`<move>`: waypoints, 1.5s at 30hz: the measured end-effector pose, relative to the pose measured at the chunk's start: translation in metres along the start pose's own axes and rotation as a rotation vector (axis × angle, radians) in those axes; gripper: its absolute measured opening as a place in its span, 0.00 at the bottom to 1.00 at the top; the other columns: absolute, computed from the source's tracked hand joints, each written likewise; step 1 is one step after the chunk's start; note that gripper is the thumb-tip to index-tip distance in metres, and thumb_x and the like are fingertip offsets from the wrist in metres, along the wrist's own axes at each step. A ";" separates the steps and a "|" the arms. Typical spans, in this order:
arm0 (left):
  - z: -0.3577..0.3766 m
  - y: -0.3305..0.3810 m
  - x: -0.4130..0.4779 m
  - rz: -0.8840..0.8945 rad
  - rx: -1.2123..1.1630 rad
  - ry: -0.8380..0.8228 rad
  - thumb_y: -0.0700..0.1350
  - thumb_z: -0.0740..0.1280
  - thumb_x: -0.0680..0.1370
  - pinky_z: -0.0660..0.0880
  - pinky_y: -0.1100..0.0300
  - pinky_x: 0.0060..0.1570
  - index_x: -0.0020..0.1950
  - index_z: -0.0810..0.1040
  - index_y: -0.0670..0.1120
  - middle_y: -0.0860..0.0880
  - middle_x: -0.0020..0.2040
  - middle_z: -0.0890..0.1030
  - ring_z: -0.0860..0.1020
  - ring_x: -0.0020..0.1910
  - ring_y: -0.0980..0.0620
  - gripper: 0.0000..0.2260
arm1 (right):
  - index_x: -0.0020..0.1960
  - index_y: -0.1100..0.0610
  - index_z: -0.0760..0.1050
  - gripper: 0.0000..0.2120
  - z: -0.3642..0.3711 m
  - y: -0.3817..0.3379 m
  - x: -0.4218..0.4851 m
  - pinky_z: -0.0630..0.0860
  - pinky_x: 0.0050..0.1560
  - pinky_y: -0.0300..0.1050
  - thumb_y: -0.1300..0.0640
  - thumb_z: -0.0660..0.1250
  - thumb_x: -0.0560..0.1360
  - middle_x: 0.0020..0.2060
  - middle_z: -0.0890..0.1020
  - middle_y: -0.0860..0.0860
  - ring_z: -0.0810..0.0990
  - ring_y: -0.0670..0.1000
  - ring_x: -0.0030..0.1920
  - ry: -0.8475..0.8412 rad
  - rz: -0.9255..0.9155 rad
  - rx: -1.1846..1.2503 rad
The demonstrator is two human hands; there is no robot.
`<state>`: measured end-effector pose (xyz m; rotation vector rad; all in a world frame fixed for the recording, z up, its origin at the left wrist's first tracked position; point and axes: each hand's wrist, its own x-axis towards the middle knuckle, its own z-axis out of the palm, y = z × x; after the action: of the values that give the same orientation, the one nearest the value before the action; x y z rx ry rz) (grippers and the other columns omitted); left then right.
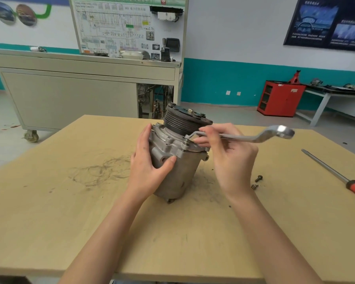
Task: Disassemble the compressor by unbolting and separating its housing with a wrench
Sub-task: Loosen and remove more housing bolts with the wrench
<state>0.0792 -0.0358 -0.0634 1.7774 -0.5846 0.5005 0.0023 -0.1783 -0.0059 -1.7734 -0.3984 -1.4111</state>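
Head view, looking down over a tan table (70, 201). Got the compressor (178, 167) standing on end between the 2 hands, leaning a little, with the dark grooved pulley (184, 121) up top on the far side.

Gripping the grey housing with the left hand (150, 162): thumb across the near face, fingers curled round the far left side up by the flange.

Pinching the wrench (254, 137) by its shaft with the right hand (230, 160), thumb and fingertips closed on it near the left end, remaining fingers loosely curled underneath. Looks like the left ring end of that wrench down on a bolt (186, 141) at the flange corner, just left of the right-hand fingertips. Can't tell how well seated, though. Got the other ring end poking out well to the right of the right hand, up off the table.

Also spotting 2 loose bolts (259, 178) on the tabletop just right of the right wrist, close together. Farther right of that hand, a screwdriver (336, 177) with an orange and black handle, flat on the table, tip pointing away.

Left of the left hand, just dark greasy scribble marks (100, 171) on the wood.

Way beyond both hands, a grey wheeled cabinet (70, 89) with a wiring diagram board on top. Off beyond the right hand, a red cabinet (279, 99) against the teal and white wall.
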 end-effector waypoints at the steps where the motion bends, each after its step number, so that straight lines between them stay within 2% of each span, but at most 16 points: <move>1: 0.000 0.000 0.000 -0.002 0.000 -0.002 0.62 0.64 0.67 0.61 0.41 0.70 0.75 0.54 0.57 0.54 0.75 0.63 0.63 0.73 0.55 0.39 | 0.43 0.65 0.79 0.12 0.000 0.000 -0.001 0.80 0.33 0.50 0.57 0.63 0.77 0.34 0.83 0.54 0.84 0.50 0.36 -0.025 -0.084 -0.063; 5: -0.001 0.001 0.001 0.000 0.002 -0.008 0.62 0.64 0.67 0.62 0.41 0.70 0.76 0.54 0.57 0.53 0.75 0.63 0.63 0.73 0.54 0.39 | 0.44 0.66 0.79 0.18 0.002 0.003 -0.013 0.78 0.42 0.39 0.52 0.61 0.79 0.39 0.82 0.56 0.81 0.48 0.40 -0.103 -0.214 -0.146; 7: -0.001 0.000 0.001 -0.001 0.007 -0.009 0.62 0.64 0.67 0.62 0.41 0.70 0.76 0.54 0.56 0.53 0.75 0.63 0.63 0.73 0.54 0.40 | 0.44 0.62 0.78 0.15 0.003 0.007 -0.017 0.78 0.45 0.40 0.53 0.60 0.80 0.40 0.82 0.51 0.82 0.48 0.42 -0.093 -0.112 -0.003; 12: 0.000 0.001 0.000 -0.014 0.002 -0.002 0.62 0.64 0.67 0.61 0.42 0.71 0.76 0.54 0.57 0.54 0.75 0.62 0.62 0.73 0.55 0.39 | 0.44 0.63 0.74 0.13 -0.002 0.026 0.001 0.80 0.38 0.39 0.61 0.54 0.82 0.38 0.85 0.56 0.85 0.52 0.39 0.079 0.868 0.870; 14: 0.000 0.000 0.000 -0.020 -0.003 -0.003 0.62 0.64 0.67 0.61 0.42 0.71 0.75 0.54 0.58 0.54 0.75 0.62 0.62 0.73 0.55 0.39 | 0.43 0.64 0.75 0.14 -0.004 0.030 0.005 0.79 0.37 0.37 0.59 0.56 0.81 0.38 0.85 0.58 0.85 0.51 0.38 0.091 0.973 0.966; 17: 0.000 0.000 0.000 -0.021 -0.002 -0.008 0.62 0.65 0.67 0.61 0.42 0.71 0.76 0.54 0.59 0.55 0.75 0.62 0.63 0.73 0.55 0.40 | 0.43 0.64 0.77 0.15 -0.005 0.025 0.007 0.80 0.38 0.38 0.54 0.60 0.79 0.39 0.85 0.58 0.85 0.53 0.38 0.159 0.787 0.840; 22: -0.001 0.000 0.000 -0.016 -0.012 -0.005 0.62 0.65 0.67 0.61 0.41 0.70 0.75 0.54 0.58 0.54 0.75 0.63 0.64 0.73 0.54 0.39 | 0.44 0.56 0.77 0.08 -0.005 0.004 0.001 0.82 0.37 0.47 0.54 0.63 0.78 0.37 0.84 0.48 0.85 0.51 0.38 0.040 0.131 0.194; 24: 0.000 0.000 0.000 -0.013 -0.006 -0.004 0.62 0.65 0.67 0.62 0.41 0.70 0.75 0.54 0.59 0.54 0.75 0.63 0.63 0.73 0.54 0.39 | 0.45 0.62 0.79 0.10 0.000 -0.001 -0.005 0.81 0.36 0.50 0.56 0.64 0.77 0.37 0.83 0.54 0.84 0.52 0.37 -0.016 -0.062 -0.021; 26: 0.000 0.000 0.000 -0.011 -0.003 -0.009 0.62 0.64 0.67 0.62 0.41 0.70 0.75 0.54 0.59 0.53 0.75 0.63 0.63 0.73 0.54 0.39 | 0.45 0.67 0.79 0.13 0.003 0.000 -0.011 0.80 0.40 0.43 0.56 0.64 0.77 0.38 0.82 0.57 0.83 0.51 0.38 -0.040 -0.146 -0.110; 28: 0.000 0.001 0.000 -0.011 -0.002 -0.009 0.62 0.64 0.67 0.62 0.41 0.70 0.76 0.54 0.58 0.53 0.75 0.63 0.63 0.73 0.54 0.40 | 0.46 0.65 0.79 0.13 0.005 0.003 -0.016 0.77 0.42 0.35 0.55 0.63 0.77 0.39 0.82 0.56 0.81 0.48 0.40 -0.055 -0.151 -0.103; 30: 0.000 0.001 0.000 -0.009 -0.005 -0.008 0.62 0.64 0.67 0.62 0.41 0.70 0.76 0.54 0.58 0.53 0.75 0.63 0.63 0.73 0.53 0.39 | 0.46 0.60 0.78 0.09 0.005 0.007 -0.019 0.78 0.44 0.36 0.56 0.62 0.78 0.39 0.83 0.51 0.82 0.46 0.40 -0.036 -0.026 0.061; 32: 0.000 0.001 0.000 -0.013 -0.012 -0.010 0.62 0.65 0.67 0.62 0.41 0.70 0.75 0.54 0.58 0.53 0.75 0.63 0.64 0.73 0.53 0.39 | 0.44 0.57 0.76 0.08 0.005 0.014 -0.015 0.80 0.42 0.41 0.57 0.60 0.80 0.39 0.84 0.49 0.84 0.50 0.39 0.039 0.280 0.372; 35: 0.000 0.001 0.000 -0.018 -0.007 -0.007 0.62 0.64 0.67 0.62 0.42 0.70 0.76 0.54 0.56 0.53 0.75 0.63 0.63 0.73 0.53 0.40 | 0.44 0.61 0.75 0.13 -0.003 0.031 0.003 0.80 0.39 0.39 0.60 0.56 0.82 0.39 0.85 0.54 0.85 0.52 0.40 0.025 0.772 0.784; 37: 0.000 0.001 -0.001 -0.017 -0.001 -0.007 0.63 0.64 0.67 0.61 0.41 0.70 0.76 0.54 0.56 0.53 0.75 0.62 0.63 0.73 0.54 0.40 | 0.44 0.63 0.75 0.13 -0.009 0.037 0.011 0.79 0.38 0.37 0.60 0.56 0.81 0.40 0.85 0.56 0.85 0.51 0.40 -0.048 0.897 0.886; 41: 0.000 0.001 -0.001 -0.011 0.003 -0.006 0.62 0.64 0.67 0.62 0.41 0.70 0.75 0.54 0.58 0.54 0.75 0.63 0.63 0.73 0.54 0.39 | 0.45 0.64 0.77 0.14 -0.006 0.032 0.010 0.80 0.38 0.38 0.53 0.63 0.75 0.39 0.85 0.57 0.85 0.53 0.39 0.057 0.728 0.698; 45: -0.001 0.001 -0.001 -0.001 -0.014 -0.003 0.62 0.64 0.67 0.61 0.41 0.70 0.74 0.53 0.60 0.55 0.75 0.63 0.63 0.73 0.55 0.38 | 0.44 0.57 0.77 0.08 0.000 0.013 0.000 0.81 0.38 0.40 0.57 0.63 0.79 0.36 0.85 0.47 0.85 0.50 0.37 0.072 0.412 0.330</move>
<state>0.0777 -0.0355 -0.0627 1.7653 -0.5877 0.4922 0.0113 -0.1862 -0.0107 -1.4313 -0.1976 -1.0461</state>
